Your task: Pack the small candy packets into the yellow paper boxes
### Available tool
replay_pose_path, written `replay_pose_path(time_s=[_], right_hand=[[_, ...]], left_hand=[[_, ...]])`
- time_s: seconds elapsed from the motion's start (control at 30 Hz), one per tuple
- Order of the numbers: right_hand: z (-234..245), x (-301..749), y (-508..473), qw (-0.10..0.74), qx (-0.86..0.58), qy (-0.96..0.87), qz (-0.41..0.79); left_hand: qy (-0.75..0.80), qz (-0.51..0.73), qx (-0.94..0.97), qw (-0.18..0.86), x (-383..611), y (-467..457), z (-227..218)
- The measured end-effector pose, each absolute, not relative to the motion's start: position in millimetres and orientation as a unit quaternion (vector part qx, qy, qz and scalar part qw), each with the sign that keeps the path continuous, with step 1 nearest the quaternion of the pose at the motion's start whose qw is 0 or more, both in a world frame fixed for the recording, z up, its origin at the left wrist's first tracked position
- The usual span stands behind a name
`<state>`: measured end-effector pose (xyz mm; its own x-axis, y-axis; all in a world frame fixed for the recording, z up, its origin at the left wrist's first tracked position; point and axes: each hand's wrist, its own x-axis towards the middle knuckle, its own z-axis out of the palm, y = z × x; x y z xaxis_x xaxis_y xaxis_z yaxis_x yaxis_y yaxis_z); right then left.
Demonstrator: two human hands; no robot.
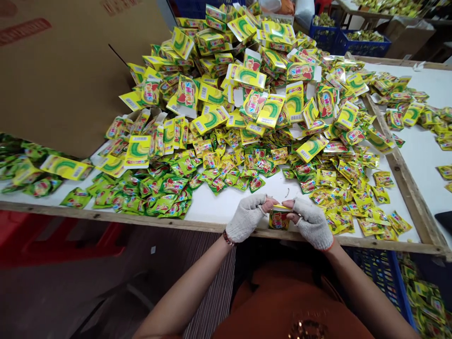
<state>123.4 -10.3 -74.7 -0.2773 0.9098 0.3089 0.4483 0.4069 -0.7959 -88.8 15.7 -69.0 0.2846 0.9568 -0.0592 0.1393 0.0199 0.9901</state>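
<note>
Between my hands, at the table's front edge, is a small green and yellow candy box (278, 220). My left hand (250, 215), in a white fingerless glove, pinches its upper left corner. The same kind of glove covers my right hand (310, 219), whose thumb and fingers are closed on the box's right side. Its yellow top edge faces me; whether the flap is closed I cannot tell. To the left lie green candy packets (169, 202), and to the right yellow candy packets (353, 207). A tall heap of candy boxes (243, 77) rises behind.
A large cardboard carton (63, 75) stands at the left. A wooden strip (399, 174) divides the white table on the right. A blue crate (399, 287) sits below the front edge, and a red stool (60, 238) is at lower left. More blue crates (367, 47) stand behind.
</note>
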Motion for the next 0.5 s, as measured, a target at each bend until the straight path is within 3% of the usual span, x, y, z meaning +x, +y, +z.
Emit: replay_pose_path(time_s=[0.13,0.37,0.5], right_hand=[[-78,121,-10,0.397,-0.456,-0.747,0.277],[-77,124,-9,0.395,-0.416,-0.774,0.268],[-71,121,-8,0.391,-0.410,-0.785,0.249]], left_hand=[[0.445,0.393,0.621,0.512,-89,15,-71],[0.326,0.447,0.749,0.365,-96,14,-79],[0.322,0.416,0.781,0.337,-92,15,-81]])
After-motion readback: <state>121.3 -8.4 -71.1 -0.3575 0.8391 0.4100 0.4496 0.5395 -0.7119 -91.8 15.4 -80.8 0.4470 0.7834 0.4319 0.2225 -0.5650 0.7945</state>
